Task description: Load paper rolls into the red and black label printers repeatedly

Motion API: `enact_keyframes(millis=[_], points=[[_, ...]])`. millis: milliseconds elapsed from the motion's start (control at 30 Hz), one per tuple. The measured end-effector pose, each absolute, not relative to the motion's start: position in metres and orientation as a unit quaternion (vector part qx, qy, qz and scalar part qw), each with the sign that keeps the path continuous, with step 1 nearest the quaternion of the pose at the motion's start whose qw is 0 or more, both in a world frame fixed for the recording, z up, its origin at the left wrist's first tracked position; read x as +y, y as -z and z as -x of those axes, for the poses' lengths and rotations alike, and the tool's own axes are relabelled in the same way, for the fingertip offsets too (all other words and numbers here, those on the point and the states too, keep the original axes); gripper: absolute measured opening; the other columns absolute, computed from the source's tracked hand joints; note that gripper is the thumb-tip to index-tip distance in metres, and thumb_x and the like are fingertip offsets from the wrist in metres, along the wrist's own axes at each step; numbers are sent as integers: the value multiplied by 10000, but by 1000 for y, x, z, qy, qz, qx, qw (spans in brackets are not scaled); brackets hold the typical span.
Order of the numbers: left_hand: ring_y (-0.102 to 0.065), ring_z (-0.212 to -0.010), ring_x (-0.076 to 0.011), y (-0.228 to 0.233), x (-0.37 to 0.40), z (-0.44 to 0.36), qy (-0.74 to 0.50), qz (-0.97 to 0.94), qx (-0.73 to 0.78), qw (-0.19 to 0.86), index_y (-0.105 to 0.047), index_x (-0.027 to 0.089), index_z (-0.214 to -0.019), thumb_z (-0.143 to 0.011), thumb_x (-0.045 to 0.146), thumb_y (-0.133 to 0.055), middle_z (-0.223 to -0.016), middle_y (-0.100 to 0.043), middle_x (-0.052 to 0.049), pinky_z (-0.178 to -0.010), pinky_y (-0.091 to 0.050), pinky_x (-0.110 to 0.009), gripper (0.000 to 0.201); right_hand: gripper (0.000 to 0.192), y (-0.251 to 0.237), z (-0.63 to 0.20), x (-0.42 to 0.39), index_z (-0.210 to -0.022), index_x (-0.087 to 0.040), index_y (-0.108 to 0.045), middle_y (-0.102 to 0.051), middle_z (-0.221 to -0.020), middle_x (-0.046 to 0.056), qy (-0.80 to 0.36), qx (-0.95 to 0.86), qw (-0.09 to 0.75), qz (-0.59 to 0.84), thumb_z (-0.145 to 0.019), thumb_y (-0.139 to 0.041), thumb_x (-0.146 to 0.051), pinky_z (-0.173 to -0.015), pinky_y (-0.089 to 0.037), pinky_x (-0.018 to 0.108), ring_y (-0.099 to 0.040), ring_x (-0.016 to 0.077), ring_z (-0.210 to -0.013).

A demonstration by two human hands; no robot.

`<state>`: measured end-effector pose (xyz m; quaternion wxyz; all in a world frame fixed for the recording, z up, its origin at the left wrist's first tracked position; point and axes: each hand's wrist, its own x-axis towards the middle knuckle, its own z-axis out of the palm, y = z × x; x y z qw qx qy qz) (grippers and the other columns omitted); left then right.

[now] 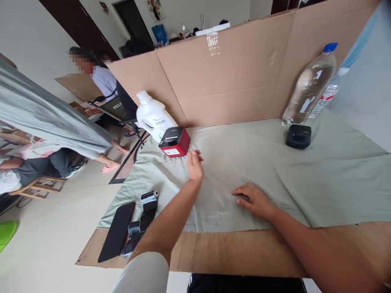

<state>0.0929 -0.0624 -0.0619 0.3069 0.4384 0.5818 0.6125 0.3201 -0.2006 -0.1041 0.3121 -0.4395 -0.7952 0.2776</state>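
My left hand [194, 166] is beside the right edge of a small red box-shaped device [183, 143] with a black top and a white label on its front. Its fingers are loosely bent, and nothing shows in them. On the grey-green cloth [226, 158], my right hand [255, 200] rests with thumb and fingers apart; dark shadow lies beneath the palm. Behind the red device stands a white jug [155, 116] with a handle. By my left forearm lie a black ribbon on rolls [149, 201] and a flat black slab [117, 232], like a phone or tablet.
A cardboard wall [226, 81] runs along the table's back. At the right stand a large clear bottle [311, 87] with a blue cap, a smaller bottle [329, 95] and a black case [298, 136]. Bare wood [238, 250] edges the front. Other people are at the left.
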Motion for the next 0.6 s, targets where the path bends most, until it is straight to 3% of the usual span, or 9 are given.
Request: enact_keyframes(millis=[67,200,300,367,433,500,600], points=[[-521,-581,-120,84,-99,-136,-603,-456,506,416,-562,209,-837,-938,551,-426,-790,-595,-20,-573,-427,-263,381,217,108,-316,-209,-1064,-245,-713,-760,-1028,69,-317,-757,329,467,-914,-573,-315,-823,-595,390,-710,213,-976],[-481,-542,-109,109,-146,-170,-542,-468,475,511,-586,198,-801,-886,625,-477,-715,-577,-10,-532,-396,-258,449,278,111,-337,-202,-1086,-244,-690,-754,-981,63,-376,-727,333,469,-908,-574,-423,-776,-595,370,-718,203,-875],[-493,-573,-117,110,-151,-166,-502,-493,473,530,-603,199,-789,-874,617,-506,-711,-579,-15,-560,-406,-264,437,373,97,-392,-155,-1088,-248,-666,-713,-1087,114,-204,-675,391,591,-870,-584,-538,-911,-536,505,-673,276,-1002],[-498,-590,-126,106,-150,-162,-477,-513,477,531,-611,204,-785,-874,601,-513,-727,-586,-21,-576,-409,-272,418,532,81,-436,-113,-1168,-182,-617,-632,-1230,198,-41,-570,421,704,-815,-622,-580,-1027,-408,621,-571,358,-1175],[-506,-609,-135,104,-149,-161,-456,-540,480,520,-615,210,-779,-874,580,-520,-752,-601,-27,-600,-418,-285,394,773,68,-473,-75,-1333,-106,-486,-453,-1440,274,44,-441,393,806,-754,-688,-577,-1070,-322,655,-407,419,-1337],[-514,-623,-144,103,-149,-162,-438,-567,476,509,-616,213,-771,-872,555,-528,-761,-612,-27,-626,-429,-296,367,1012,62,-498,-48,-1443,-68,-343,-321,-1529,308,27,-351,335,874,-671,-776,-558,-1113,-278,630,-307,441,-1407],[-521,-627,-149,103,-150,-163,-422,-590,467,506,-616,217,-767,-872,522,-534,-752,-614,-23,-638,-438,-300,333,1189,65,-513,-31,-1491,0,-226,-344,-1478,374,-48,-318,274,906,-614,-823,-537,-1112,-308,600,-358,463,-1384]])
